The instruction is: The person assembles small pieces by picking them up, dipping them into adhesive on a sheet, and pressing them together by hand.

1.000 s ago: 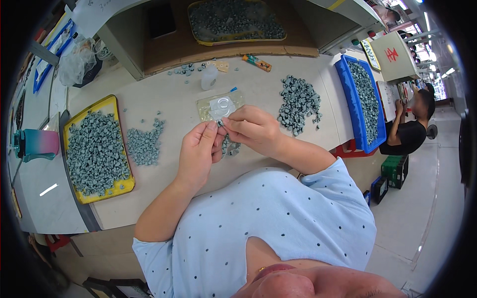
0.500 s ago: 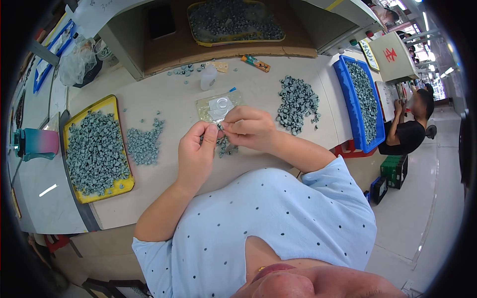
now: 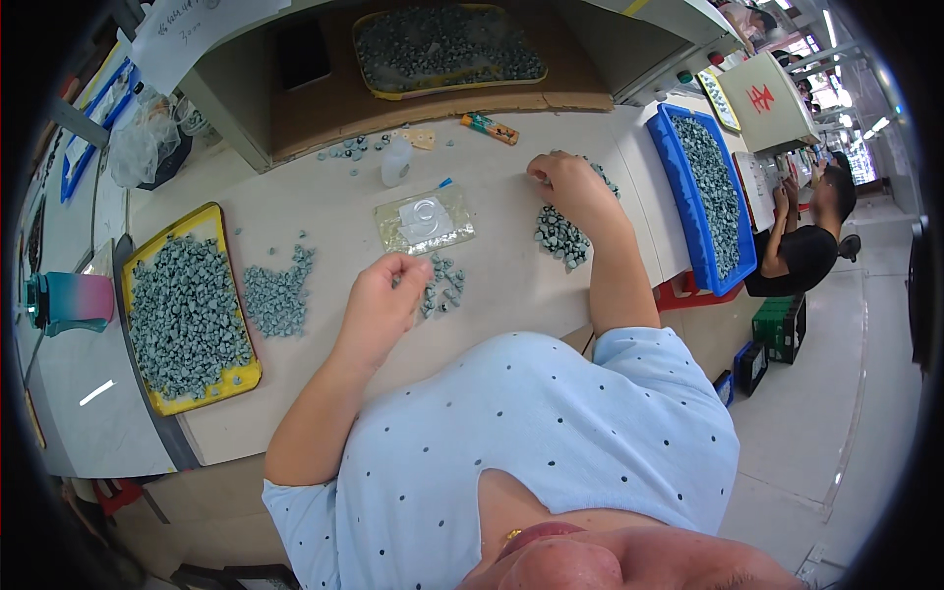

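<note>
My left hand is closed in a pinch over the table, left of a small scatter of grey-green pieces. Whatever its fingertips hold is too small to make out. My right hand reaches over the far edge of a larger pile of similar dark-and-green pieces. Its fingers are bent together and partly hidden, so anything between them does not show. Beyond the small scatter lies a flat clear packet with a white ring-shaped item on it. To the left is another loose group of paler pieces.
A yellow tray heaped with pieces stands at left, beside a teal-pink bottle. At right is a filled blue bin. A small white bottle and an orange-green tube lie before a shelf. Another person sits far right.
My hands were together above the small scatter. The right has moved away to the right-hand pile, while the left stays near its place, still pinched.
</note>
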Motion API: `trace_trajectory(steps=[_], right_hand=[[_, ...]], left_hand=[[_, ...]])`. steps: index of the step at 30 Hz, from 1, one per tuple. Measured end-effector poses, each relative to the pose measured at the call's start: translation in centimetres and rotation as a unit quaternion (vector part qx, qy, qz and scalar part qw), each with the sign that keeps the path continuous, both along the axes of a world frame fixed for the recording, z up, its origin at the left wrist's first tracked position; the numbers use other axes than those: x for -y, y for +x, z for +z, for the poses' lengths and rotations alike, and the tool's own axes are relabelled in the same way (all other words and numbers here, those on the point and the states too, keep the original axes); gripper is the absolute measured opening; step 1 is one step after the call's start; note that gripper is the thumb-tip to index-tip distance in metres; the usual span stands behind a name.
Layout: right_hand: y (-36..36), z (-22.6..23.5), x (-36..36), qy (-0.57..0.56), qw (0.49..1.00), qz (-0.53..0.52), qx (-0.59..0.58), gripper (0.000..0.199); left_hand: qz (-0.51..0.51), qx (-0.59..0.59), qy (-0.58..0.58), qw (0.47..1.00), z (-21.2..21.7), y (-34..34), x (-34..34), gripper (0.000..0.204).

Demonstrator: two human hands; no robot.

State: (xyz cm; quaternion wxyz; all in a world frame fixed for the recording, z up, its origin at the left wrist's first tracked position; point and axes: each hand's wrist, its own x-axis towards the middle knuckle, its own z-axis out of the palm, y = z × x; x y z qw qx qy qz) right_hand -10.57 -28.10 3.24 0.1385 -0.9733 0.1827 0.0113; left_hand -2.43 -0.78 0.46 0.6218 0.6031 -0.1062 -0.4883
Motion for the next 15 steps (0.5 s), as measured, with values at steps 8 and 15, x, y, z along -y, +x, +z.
trace_trajectory(steps=[8,15], right_hand=[[0.1,-1.8,0.7,-0.023,0.997,-0.012,-0.076,0.023],[1.0,0.1,-5.2,0.193,0.975,0.05,0.098,0.018]], left_hand=[[0.107,-0.176,-0.146,0.967,0.2,0.3,0.1,0.012],[0.097,-0.168,-0.137,0.971,-0.3,0.2,0.0,0.019]])
